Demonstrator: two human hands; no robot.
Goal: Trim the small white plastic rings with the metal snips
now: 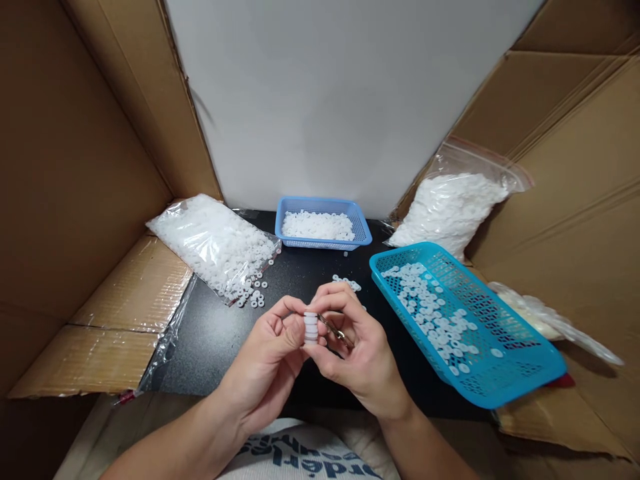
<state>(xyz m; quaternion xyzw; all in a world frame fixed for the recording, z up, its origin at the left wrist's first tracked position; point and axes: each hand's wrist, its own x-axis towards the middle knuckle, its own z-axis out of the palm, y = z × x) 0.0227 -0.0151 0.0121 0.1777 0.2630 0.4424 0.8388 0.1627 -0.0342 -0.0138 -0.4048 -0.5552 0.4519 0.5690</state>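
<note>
Above the near part of the black table, a short upright stack of white plastic rings (311, 327) is pinched between my two hands. The thumb and fingers of my left hand (273, 353) close on the stack's left side. My right hand (357, 340) has its index finger at the top of the stack and its thumb near the bottom. A slim metal tool (340, 335) with a shiny fitting lies within the right fingers, its tip pointing at the rings. Its exact kind cannot be made out. More loose white rings (347, 283) lie just beyond my right hand.
A clear bag of rings (210, 240) spills onto the black table (200, 347) at left. Behind stands a blue basket (325, 245) of small white pieces. A turquoise basket (505, 390) holds rings at right, before another full bag (450, 207). Cardboard walls (565, 180) flank the table.
</note>
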